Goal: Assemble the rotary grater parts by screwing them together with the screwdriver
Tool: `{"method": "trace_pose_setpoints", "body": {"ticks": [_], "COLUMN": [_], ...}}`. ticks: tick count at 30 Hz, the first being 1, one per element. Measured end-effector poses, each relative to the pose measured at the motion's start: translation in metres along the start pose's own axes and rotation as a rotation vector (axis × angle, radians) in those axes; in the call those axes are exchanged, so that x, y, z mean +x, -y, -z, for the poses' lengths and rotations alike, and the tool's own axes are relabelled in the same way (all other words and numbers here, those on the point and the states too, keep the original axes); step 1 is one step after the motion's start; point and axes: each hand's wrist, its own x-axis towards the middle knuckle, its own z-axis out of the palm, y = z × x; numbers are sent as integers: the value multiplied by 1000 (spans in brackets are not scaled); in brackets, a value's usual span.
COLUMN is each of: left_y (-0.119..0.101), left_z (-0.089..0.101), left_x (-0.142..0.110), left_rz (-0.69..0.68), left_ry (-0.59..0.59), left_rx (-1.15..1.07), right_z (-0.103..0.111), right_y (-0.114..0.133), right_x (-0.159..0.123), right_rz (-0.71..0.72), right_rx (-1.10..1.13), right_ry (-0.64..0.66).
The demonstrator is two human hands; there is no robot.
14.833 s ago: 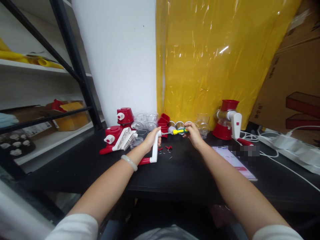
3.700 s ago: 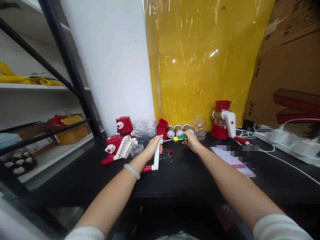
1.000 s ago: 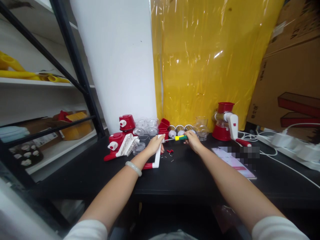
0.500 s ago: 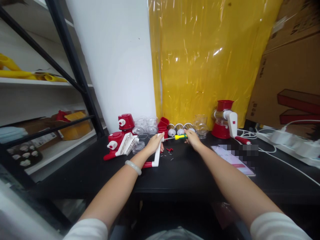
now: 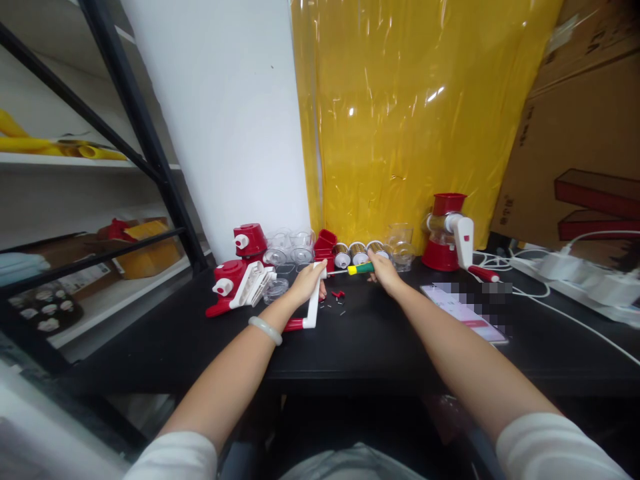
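My left hand [image 5: 309, 283] is closed around the upper end of a white crank handle [image 5: 313, 310], whose red grip [image 5: 294, 325] points left near the tabletop. In my right hand [image 5: 384, 271] is a yellow and green screwdriver [image 5: 361, 268], held level with its shaft pointing left. The tip of the shaft meets the white end of the crank by my left fingers; the exact contact is too small to make out. Below, on the black table, lie a small red part [image 5: 338, 294] and several tiny screws [image 5: 342, 313].
Red bases [image 5: 250, 240], clear plastic parts [image 5: 303, 247], a red hopper [image 5: 326, 245] and metal grater drums [image 5: 359, 253] line the back. An assembled red-and-white rotary grater [image 5: 445, 233] stands right, near a phone [image 5: 467, 312], cables and a power strip [image 5: 575, 287]. Shelving [image 5: 165, 180] flanks the left.
The screwdriver's handle has turned, showing more green now. Both hands keep their holds on the crank handle and screwdriver. The view has shifted slightly.
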Motion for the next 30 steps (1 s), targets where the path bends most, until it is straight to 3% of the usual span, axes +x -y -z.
{"method": "trace_pose_setpoints", "body": {"ticks": [2, 5, 10, 18, 25, 30], "left_y": [-1, -2, -4, -6, -2, -2], "left_z": [0, 0, 0, 0, 1, 2], "left_x": [0, 0, -2, -3, 1, 0], "left_rz": [11, 16, 45, 39, 38, 27], "left_ry": [-4, -3, -8, -3, -4, 5], "left_rx": [0, -2, -14, -29, -35, -42], "right_z": [-1, -4, -2, 1, -5, -2], "right_y": [2, 7, 14, 13, 20, 20], "right_x": [-1, -3, -6, -2, -7, -7], "right_rz": [-5, -53, -43, 58, -26, 61], "right_rx": [14, 207, 472, 26, 316, 72], "right_ry": [-18, -28, 96, -21, 32, -13]}}
